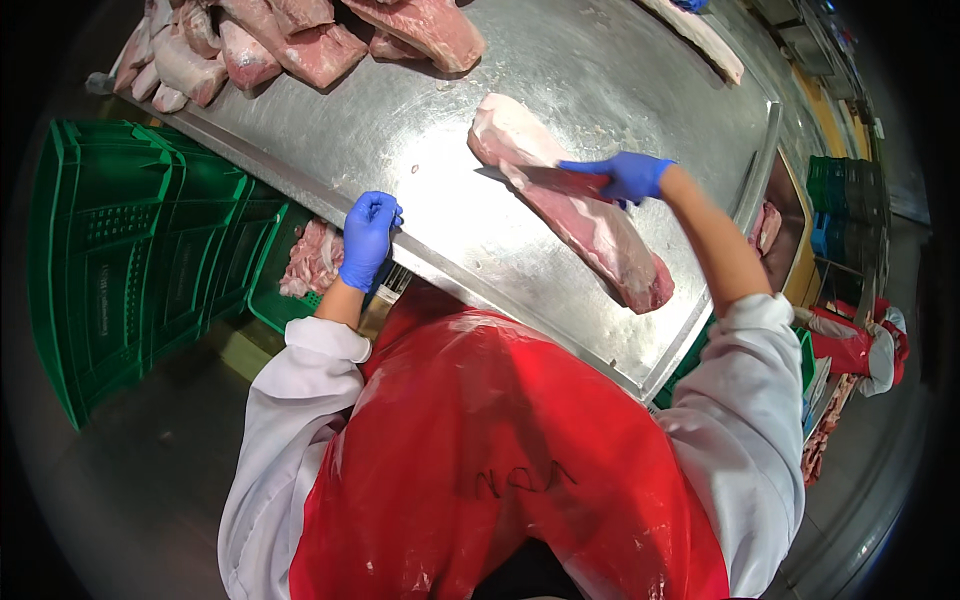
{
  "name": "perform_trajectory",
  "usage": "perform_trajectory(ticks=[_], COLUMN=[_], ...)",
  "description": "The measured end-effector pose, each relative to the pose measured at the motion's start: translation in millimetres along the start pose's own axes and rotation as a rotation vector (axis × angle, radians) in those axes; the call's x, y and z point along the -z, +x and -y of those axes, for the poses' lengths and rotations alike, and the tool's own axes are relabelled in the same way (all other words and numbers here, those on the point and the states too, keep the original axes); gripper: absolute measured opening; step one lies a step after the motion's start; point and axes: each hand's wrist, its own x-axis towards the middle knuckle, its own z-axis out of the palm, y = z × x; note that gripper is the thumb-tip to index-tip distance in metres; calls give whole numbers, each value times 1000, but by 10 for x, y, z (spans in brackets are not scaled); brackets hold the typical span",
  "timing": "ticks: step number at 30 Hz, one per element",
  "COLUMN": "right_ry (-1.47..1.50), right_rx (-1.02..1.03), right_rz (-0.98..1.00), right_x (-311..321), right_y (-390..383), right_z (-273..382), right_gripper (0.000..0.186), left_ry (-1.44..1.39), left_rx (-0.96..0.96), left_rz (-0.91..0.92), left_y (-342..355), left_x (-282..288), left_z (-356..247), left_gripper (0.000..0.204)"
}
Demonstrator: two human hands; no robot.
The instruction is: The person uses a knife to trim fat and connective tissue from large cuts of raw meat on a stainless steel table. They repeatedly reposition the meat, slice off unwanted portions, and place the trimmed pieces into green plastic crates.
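Meat cutting at a steel table, both hands in blue gloves.

The right hand (628, 176) is clamped on the handle of a knife (525, 177), whose blade lies across the upper part of a long cut of meat (580, 215) resting on the steel table (420, 130). The left hand (368, 238) is curled shut at the table's near edge, well apart from the meat; whether it holds anything cannot be told. More meat cuts (290, 45) lie piled at the far left corner. Green crates (130, 240) stand left of the table.
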Motion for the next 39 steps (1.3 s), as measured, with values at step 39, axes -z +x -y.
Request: perform_trajectory(ticks=[39], right_ry=[-92], right_rx=[4], right_rz=[-333], right_x=[-935], right_y=[-480], right_z=[-399], right_gripper=[74], left_ry=[35], left_rx=[-215], left_rz=[-464], left_y=[-80], left_x=[421], left_z=[-36], left_gripper=[7])
